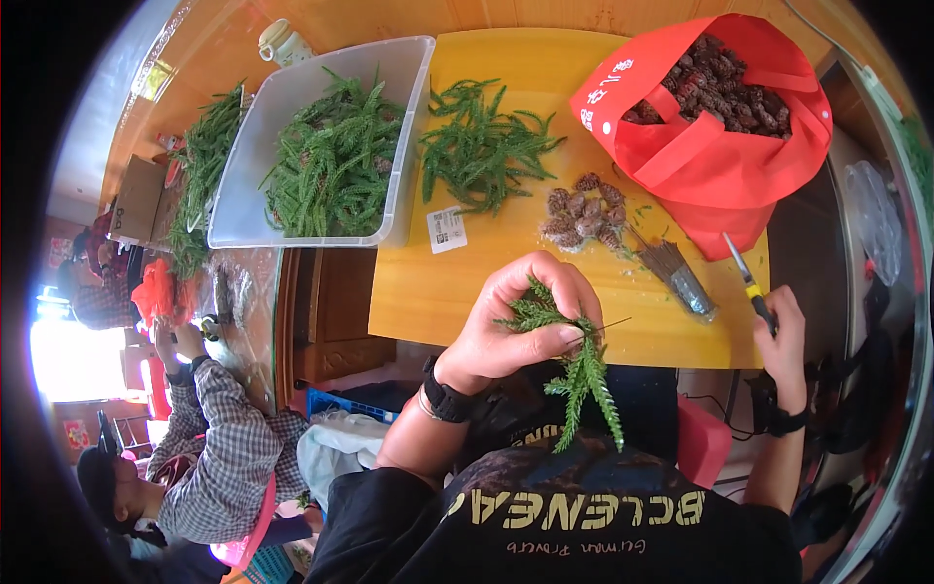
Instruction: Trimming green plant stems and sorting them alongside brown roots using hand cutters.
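Observation:
In front of my chest, my left hand (520, 321) pinches a small bunch of green artificial pine sprigs (589, 384) between thumb and fingers. A thin dark wire (617, 321) sticks out to the right beside the thumb. At the table's right edge, my right hand (783, 331) grips long-nosed pliers (747, 279) by their yellow and black handles, the metal tip pointing up and away from me. The pliers are apart from the sprigs. Between the hands on the table lie a bundle of thin brown wires (673, 275) in clear plastic and several frosted pine cones (587, 209).
A red bag (700, 175) of dark pine cones stands at the far right of the yellow table (438, 292). Loose sprigs (491, 146) lie beside a clear bin (418, 117) of greenery and a white label (447, 231). At left sits another person (219, 467) handling something orange-red.

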Motion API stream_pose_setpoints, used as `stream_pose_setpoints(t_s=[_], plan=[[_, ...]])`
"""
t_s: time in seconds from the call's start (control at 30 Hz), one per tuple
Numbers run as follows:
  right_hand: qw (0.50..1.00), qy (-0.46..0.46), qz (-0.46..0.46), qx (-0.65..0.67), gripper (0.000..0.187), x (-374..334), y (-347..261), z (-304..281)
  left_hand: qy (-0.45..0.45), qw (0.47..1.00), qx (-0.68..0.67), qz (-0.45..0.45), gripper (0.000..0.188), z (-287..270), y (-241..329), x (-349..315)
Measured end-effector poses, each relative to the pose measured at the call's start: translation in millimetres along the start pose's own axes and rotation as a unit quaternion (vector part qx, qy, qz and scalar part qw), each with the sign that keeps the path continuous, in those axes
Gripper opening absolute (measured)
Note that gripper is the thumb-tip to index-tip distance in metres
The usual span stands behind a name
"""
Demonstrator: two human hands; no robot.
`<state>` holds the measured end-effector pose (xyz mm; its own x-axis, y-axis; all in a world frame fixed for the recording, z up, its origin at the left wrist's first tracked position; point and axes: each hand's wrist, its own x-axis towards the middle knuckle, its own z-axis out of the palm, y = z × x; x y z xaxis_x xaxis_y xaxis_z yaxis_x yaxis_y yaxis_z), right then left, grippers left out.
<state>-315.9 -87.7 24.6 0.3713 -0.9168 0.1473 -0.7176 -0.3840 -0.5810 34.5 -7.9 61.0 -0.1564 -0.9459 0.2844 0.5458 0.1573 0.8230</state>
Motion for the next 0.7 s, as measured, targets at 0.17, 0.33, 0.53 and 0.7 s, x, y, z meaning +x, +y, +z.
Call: stream_pose_setpoints(t_s=[0.17,0.33,0.53,0.7], plan=[[0.988,-0.061,-0.045,0.135,0.025,1.5,-77.6,-19.4,-0.017,0.998,-0.060,-0.012,0.023,1.7,-7.7,3.6],[0.963,-0.118,-0.165,0.179,0.022,12.0,-110.2,1.5,-0.012,0.996,-0.088,-0.007,0.024,5.6,-8.9,5.0],[0.956,-0.102,-0.207,0.180,0.023,16.4,-127.5,4.9,0.000,0.996,-0.082,-0.026,0.025,5.7,-4.0,0.6],[0.956,-0.082,-0.242,0.148,0.023,20.1,-131.7,3.2,-0.016,0.996,-0.075,-0.051,0.025,2.0,-0.6,-1.9]])
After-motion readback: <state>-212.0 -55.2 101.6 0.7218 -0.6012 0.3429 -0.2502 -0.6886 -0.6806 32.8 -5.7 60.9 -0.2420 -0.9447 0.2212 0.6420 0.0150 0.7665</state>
